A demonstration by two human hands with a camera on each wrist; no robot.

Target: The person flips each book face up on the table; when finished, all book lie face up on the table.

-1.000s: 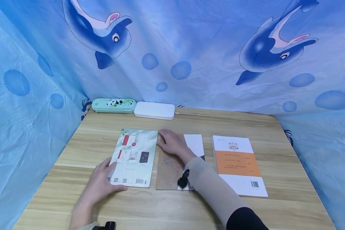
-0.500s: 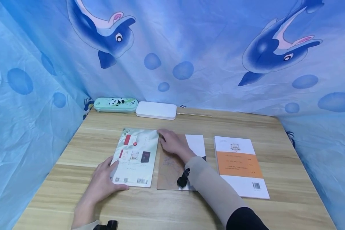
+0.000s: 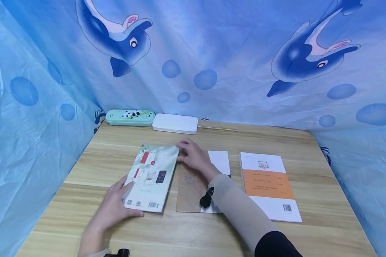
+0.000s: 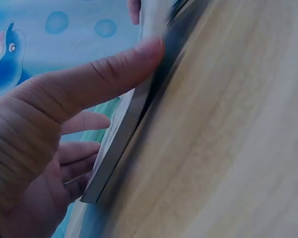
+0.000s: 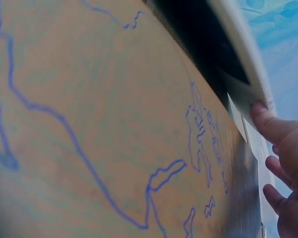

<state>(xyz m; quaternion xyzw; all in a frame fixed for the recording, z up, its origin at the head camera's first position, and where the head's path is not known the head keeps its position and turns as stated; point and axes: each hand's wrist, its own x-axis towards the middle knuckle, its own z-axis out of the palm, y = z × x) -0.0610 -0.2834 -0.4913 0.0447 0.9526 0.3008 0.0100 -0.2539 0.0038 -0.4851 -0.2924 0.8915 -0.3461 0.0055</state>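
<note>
A pale green-and-white book with product pictures and a barcode on its cover is tilted up on its right side, with shadow under that edge. My right hand pinches its upper right corner, the thumb at the underside in the right wrist view. At the lower left corner, my left hand touches the book with fairly straight fingers; its thumb lies along the bottom edge. Beneath my right forearm is a brown-and-white booklet with blue map-like lines, partly hidden by the sleeve.
An orange-and-white book lies to the right on the wooden table. Along the back edge stand a mint panda pencil case, a white flat box and a thin gold-coloured stick. Blue dolphin-print curtain hangs behind.
My right hand has raised the right side of the green-and-white book, which lay flat before. My left hand has stayed at its lower left corner.
</note>
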